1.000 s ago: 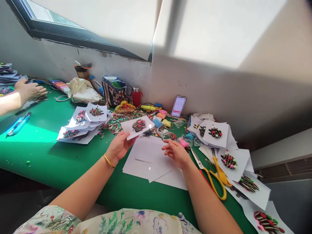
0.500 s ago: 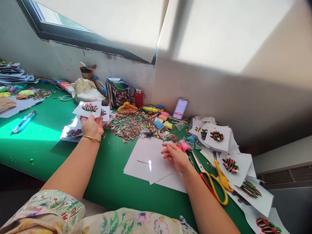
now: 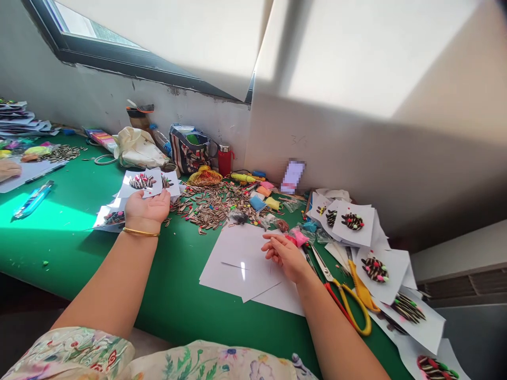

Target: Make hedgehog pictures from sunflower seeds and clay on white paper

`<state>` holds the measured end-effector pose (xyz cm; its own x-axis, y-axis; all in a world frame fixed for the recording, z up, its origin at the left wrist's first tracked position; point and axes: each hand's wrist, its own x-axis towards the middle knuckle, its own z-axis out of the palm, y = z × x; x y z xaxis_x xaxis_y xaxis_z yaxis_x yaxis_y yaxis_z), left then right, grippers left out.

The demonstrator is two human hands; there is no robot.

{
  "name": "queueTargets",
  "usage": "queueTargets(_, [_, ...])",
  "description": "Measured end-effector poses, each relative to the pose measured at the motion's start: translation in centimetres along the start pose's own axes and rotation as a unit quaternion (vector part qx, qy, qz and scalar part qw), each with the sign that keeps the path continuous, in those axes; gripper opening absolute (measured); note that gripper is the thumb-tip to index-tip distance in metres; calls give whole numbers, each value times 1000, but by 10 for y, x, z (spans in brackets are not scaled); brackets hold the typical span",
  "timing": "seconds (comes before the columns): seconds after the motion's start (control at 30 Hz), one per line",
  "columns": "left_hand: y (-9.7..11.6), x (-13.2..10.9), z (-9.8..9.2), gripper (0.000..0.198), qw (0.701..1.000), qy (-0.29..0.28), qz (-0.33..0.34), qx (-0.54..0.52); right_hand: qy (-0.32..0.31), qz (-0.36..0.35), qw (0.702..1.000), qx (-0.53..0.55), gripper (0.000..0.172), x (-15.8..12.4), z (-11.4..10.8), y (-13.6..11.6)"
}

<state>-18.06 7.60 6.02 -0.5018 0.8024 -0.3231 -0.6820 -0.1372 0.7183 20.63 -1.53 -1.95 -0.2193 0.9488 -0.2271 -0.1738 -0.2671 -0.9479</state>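
Seed-collage paper card (image 3: 140, 182) sits at eleven o'clock, light and flimsy, best pinched by its edge; I can't tell if the left hand (image 3: 146, 208) grips it; right hand (image 3: 285, 257) rests open beside white paper sheets (image 3: 233, 264).

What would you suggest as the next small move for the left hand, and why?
The left hand should probably let go of the white card with the sunflower-seed picture. The card appears to lie on a stack of similar cards, with the hand only at its lower edge, so it seems to need no further holding.
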Motion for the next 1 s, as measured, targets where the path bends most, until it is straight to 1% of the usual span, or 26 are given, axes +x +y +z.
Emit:
queueTargets(0.1, [-5,-15,4,35,998,19,-46,-32,3,0,1000,-3,45,0,0,-1])
queueTargets(0.13, [-9,-20,5,33,998,13,-57,-34,4,1,1000,-5,45,0,0,-1])
queueTargets(0.23, [-31,-33,6,25,998,-8,-61,-13,5,1,1000,-19,44,-1,2,-2])
queueTargets(0.27, [-42,-37,7,21,998,-17,-55,7,5,0,1000,-28,44,-1,3,-2])
queueTargets(0.3, [-54,-41,8,20,992,-64,-18,106,4,-1,999,-38,43,-1,3,-1])
queueTargets(0.33, [-67,-45,9,20,967,-117,32,224,2,-3,999,-51,43,-1,4,-1])
queueTargets(0.4, [-93,-52,13,20,936,-167,63,304,-4,-6,997,-82,42,-1,4,0])
queueTargets(0.43, [-104,-54,16,22,913,-195,79,350,-6,-7,995,-99,42,-1,5,0])
queueTargets(0.53, [-128,-53,26,28,864,-235,120,430,-11,-9,989,-149,40,-1,5,2])
queueTargets(0.57, [-132,-52,29,28,825,-241,160,485,-13,-9,987,-160,40,-1,5,3])
queueTargets(0.6, [-136,-50,32,27,766,-244,209,557,-16,-10,985,-169,39,-1,6,4])
queueTargets(0.63, [-138,-48,35,25,698,-242,253,624,-20,-10,984,-176,39,-1,6,4])
queueTargets(0.67, [-140,-46,37,23,629,-236,290,682,-23,-11,983,-184,39,-1,6,5])
queueTargets(0.7, [-141,-45,38,24,570,-228,314,724,-26,-12,981,-192,38,0,7,6])
queueTargets(0.73, [-142,-43,39,25,534,-222,324,749,-28,-13,979,-201,38,0,7,6])
queueTargets(0.77, [-144,-42,39,26,512,-216,328,764,-30,-15,977,-212,37,0,8,7])
queueTargets(0.8, [-145,-41,38,26,499,-212,329,773,-32,-17,974,-222,37,0,8,7])
queueTargets(0.83, [-146,-40,37,26,493,-210,328,778,-33,-18,972,-232,36,1,9,7])
queueTargets(0.9, [-147,-38,36,26,491,-211,324,781,-31,-16,969,-246,33,1,10,6])
queueTargets(1.0, [-145,-43,38,27,512,-205,326,768,-29,-11,968,-249,31,1,12,6])
